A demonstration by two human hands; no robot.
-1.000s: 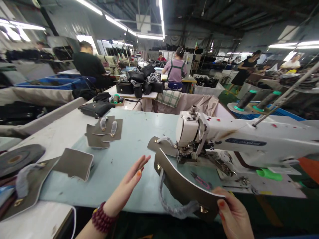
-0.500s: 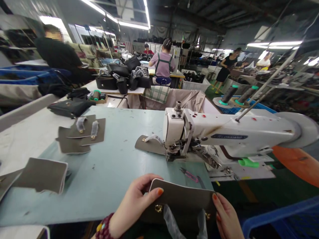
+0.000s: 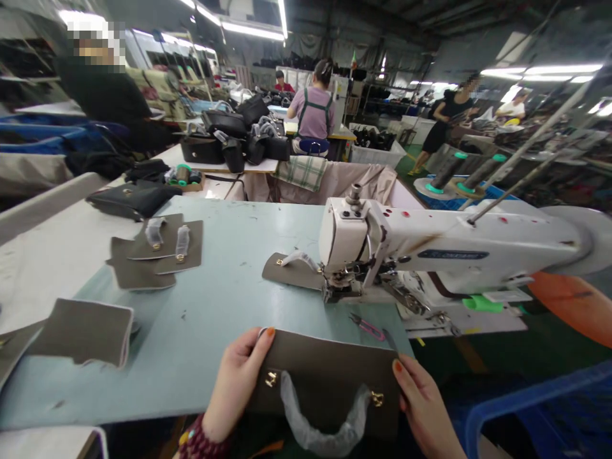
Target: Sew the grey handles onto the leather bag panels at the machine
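Observation:
A dark grey-brown bag panel (image 3: 329,357) is stretched between my two hands at the table's front edge. It carries gold hardware and a handle (image 3: 325,430) wrapped in clear plastic, which hangs in a curve. My left hand (image 3: 236,376) pinches the panel's upper left corner, thumb on top. At the right edge, my right hand (image 3: 425,401) grips it the same way, with the fingers behind hidden. Just beyond the panel lie pink-handled thread snips (image 3: 367,326). Another panel with a wrapped handle (image 3: 292,271) rests against the sewing machine (image 3: 354,242).
Several matching panels (image 3: 157,255) and a stack of plain pieces (image 3: 86,331) lie on the left of the blue-green tabletop (image 3: 229,319). A black bag (image 3: 134,201) sits behind them. Thread cones (image 3: 444,172) stand behind the machine. A blue crate (image 3: 540,408) is at lower right. Other people work farther back.
Both hands have shifted left and the panel has come up flatter into view, showing more of its handle and both gold fittings. My hold on it is kept.

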